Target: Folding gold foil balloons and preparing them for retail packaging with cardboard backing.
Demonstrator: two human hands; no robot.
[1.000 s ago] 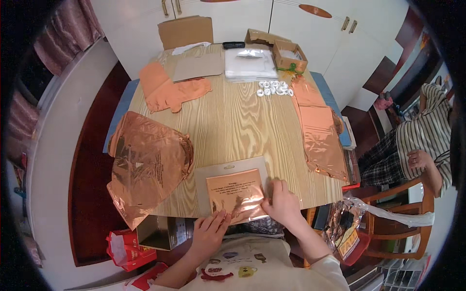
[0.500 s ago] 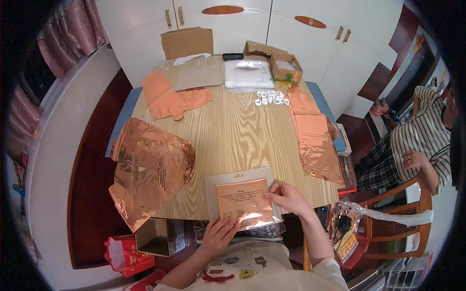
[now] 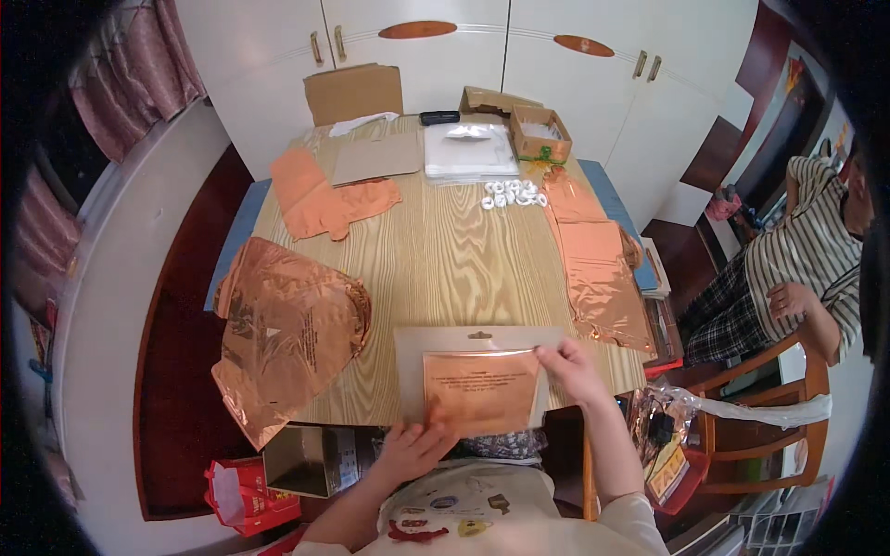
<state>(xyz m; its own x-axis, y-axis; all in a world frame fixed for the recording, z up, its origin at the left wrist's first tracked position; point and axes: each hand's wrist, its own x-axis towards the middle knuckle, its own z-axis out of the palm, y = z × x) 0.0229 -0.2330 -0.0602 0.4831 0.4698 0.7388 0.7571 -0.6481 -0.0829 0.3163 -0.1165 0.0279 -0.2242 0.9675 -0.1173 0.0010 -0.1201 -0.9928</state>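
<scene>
A folded copper-coloured foil sheet (image 3: 480, 389) with printed text lies in a flat package, a pale card backing (image 3: 411, 345) with a hang hole at its top edge. The package is at the table's near edge, in front of my body. My right hand (image 3: 573, 371) is closed on the right side of the package, thumb and fingertips at the foil's upper right corner. At the lower left corner my left hand (image 3: 422, 449) grips the bottom edge, with its fingers across the front. The part of that hand behind the package is hidden.
Loose copper foil pieces lie left (image 3: 287, 334) and right (image 3: 603, 278); matte orange ones (image 3: 315, 199) lie farther back. White rings (image 3: 512, 194), a stack of clear bags (image 3: 471, 153), and a small cardboard box (image 3: 540, 134) stand behind. Another person (image 3: 802, 259) is at the right.
The package has shifted slightly right and straightened, and its surface looks more tilted up. My right hand has moved right with it; my left hand has dropped a little lower.
</scene>
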